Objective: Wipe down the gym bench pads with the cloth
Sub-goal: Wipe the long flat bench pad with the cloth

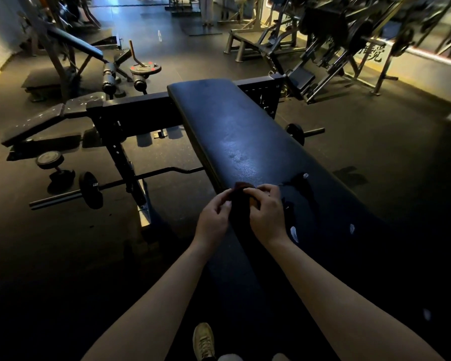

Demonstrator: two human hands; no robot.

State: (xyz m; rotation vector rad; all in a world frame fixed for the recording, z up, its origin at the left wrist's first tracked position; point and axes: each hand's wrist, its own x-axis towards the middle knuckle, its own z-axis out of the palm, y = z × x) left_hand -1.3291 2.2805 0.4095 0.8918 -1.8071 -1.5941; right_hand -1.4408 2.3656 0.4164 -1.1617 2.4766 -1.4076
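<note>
A long black padded gym bench (235,131) runs from the lower right away toward the middle of the view, its surface shining faintly. Over its near part both hands hold a small dark cloth (240,201), reddish at its top edge. My left hand (214,220) pinches the cloth's left edge with thumb and fingers. My right hand (266,212) pinches the top right edge, fingers curled. The cloth hangs between the hands just above the pad; the room is dim and most of the cloth is hard to make out.
A barbell with plates (91,190) and a dumbbell (50,160) lie on the floor left of the bench. An incline bench (52,118) stands at the left, weight machines (349,35) at the back right. My shoe (203,340) is on the floor below.
</note>
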